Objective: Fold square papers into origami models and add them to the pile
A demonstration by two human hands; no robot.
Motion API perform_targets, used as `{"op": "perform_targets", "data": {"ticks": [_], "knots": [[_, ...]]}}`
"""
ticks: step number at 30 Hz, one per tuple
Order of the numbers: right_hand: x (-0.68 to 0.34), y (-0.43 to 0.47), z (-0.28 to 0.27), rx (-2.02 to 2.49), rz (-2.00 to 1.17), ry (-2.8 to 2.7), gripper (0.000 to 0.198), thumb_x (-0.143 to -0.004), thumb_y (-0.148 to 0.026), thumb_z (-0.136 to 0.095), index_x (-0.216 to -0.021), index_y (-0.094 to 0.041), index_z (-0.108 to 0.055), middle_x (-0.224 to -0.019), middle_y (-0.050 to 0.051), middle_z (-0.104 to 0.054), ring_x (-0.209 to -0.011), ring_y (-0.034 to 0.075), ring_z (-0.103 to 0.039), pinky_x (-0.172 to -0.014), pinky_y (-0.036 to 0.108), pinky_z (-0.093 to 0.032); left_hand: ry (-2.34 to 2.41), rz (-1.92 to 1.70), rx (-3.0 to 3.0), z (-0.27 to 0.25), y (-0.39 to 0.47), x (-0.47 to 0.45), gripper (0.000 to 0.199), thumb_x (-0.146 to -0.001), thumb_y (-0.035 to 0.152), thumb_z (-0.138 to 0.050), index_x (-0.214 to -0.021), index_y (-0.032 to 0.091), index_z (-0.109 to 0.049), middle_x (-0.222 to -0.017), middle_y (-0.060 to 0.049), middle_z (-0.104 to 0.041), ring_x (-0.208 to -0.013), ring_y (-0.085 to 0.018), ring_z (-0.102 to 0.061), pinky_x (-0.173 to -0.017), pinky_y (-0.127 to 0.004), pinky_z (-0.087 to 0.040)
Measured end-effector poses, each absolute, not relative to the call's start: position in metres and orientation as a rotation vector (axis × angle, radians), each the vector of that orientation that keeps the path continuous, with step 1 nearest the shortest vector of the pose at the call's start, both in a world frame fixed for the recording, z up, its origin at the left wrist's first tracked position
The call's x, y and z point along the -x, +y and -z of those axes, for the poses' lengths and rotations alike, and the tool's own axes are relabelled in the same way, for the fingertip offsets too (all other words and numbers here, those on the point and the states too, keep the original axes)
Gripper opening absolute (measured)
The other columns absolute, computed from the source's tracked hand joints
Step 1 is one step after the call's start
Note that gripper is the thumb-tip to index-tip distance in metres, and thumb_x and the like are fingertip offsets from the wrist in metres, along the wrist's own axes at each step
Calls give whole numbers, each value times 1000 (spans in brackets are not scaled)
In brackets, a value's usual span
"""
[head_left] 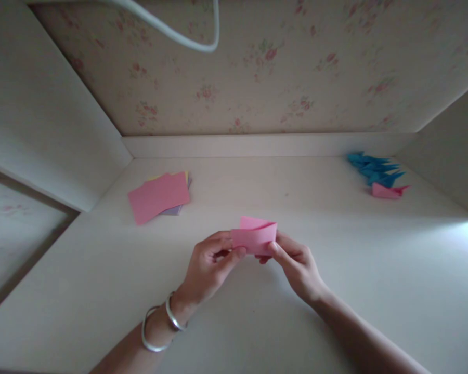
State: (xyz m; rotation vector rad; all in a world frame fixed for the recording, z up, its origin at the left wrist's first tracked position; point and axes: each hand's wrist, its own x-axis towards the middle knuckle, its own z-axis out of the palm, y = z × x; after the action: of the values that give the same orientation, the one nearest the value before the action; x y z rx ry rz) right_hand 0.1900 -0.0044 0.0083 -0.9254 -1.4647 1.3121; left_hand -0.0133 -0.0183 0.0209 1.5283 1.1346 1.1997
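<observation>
A pink sheet of paper [253,239], folded over on itself with its upper layers standing apart, is held up above the white tabletop. My left hand [214,262] pinches its lower left corner, thumb in front and fingers behind. At the right end my right hand [296,262] grips it, with the thumb on the near face and the other fingers partly hidden behind the paper. Two silver bangles [175,317] circle my left wrist.
Pink sheets [159,195] lie at the back left over yellow and purple ones. Several blue folded paper figures [374,169] sit back right, beside a pink folded piece [388,191]. A white cable [179,39] hangs before the floral wall [234,88]. White panels flank the table.
</observation>
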Motion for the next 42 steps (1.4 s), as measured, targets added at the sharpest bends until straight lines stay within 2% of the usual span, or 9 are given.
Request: {"op": "perform_targets", "data": {"ticks": [2, 6, 10, 13, 16, 21, 28, 37, 42], "knots": [[-188, -4, -9, 936, -1294, -1430, 32, -95, -38, -59, -74, -19, -74, -81, 5, -64, -77, 15, -60, -67, 27, -50, 1165, -1176, -1482, -22, -19, 12, 11, -86, 29, -72, -85, 19, -77, -82, -3, -72, -71, -12, -62, -62, -20, -49], [-185, -5, -9, 917, -1388, -1305, 18, -93, -35, -62, -104, -26, -73, -102, 5, -66, -81, 16, -62, -65, 27, -55, 1198, -1124, -1349, -22, -18, 10, 18, -85, 33, -73, -94, 17, -75, -85, -5, -73, -71, -14, -65, -64, -22, -53], [-185, -5, -9, 960, -1281, -1381, 20, -93, -37, -61, -91, -23, -75, -104, 7, -64, -89, 19, -62, -73, 31, -57, 1172, -1107, -1301, -20, -18, 8, 22, -85, 36, -72, -98, 19, -76, -101, -8, -72, -80, -18, -67, -64, -25, -57], [-186, -3, -7, 1021, -1121, -1447, 18, -92, -36, -63, -88, -23, -76, -105, 7, -65, -100, 22, -62, -85, 35, -54, 1144, -1050, -1192, -17, -18, 8, 27, -82, 41, -74, -96, 18, -77, -87, -8, -73, -76, -20, -70, -61, -27, -59], [-186, -1, -5, 1064, -1104, -1460, 18, -91, -37, -65, -91, -24, -77, -123, 9, -62, -117, 26, -57, -93, 38, -53, 1203, -1086, -1233, -15, -17, 10, 24, -81, 40, -75, -91, 18, -80, -84, -7, -76, -78, -21, -70, -68, -28, -58], [-185, -3, -8, 974, -1418, -1341, 25, -90, -45, -64, -97, -25, -78, -141, 9, -52, -110, 24, -64, -81, 36, -62, 1281, -1184, -1364, -23, -13, 11, 12, -84, 31, -73, -89, 24, -81, -92, -3, -78, -87, -19, -69, -81, -26, -53], [-184, -2, -8, 1017, -1375, -1332, 30, -91, -46, -62, -93, -21, -78, -108, 8, -71, -87, 19, -69, -75, 31, -62, 1215, -1077, -1369, -27, -15, 10, 16, -83, 33, -73, -91, 21, -81, -87, -3, -77, -82, -20, -66, -74, -26, -49], [-183, -3, -9, 1175, -1128, -1378, 26, -88, -43, -66, -80, -20, -76, -83, 6, -74, -76, 19, -68, -69, 29, -56, 1255, -982, -1349, -29, -19, 9, 30, -87, 43, -67, -72, 18, -73, -60, 2, -51, -58, -12, -41, -52, -24, -30], [-184, -4, -11, 1213, -1097, -1419, 24, -86, -42, -68, -79, -20, -76, -79, 5, -74, -73, 18, -67, -64, 28, -53, 1264, -992, -1303, -29, -18, 9, 31, -84, 45, -69, -72, 17, -73, -61, 1, -55, -58, -13, -45, -53, -24, -33]]}}
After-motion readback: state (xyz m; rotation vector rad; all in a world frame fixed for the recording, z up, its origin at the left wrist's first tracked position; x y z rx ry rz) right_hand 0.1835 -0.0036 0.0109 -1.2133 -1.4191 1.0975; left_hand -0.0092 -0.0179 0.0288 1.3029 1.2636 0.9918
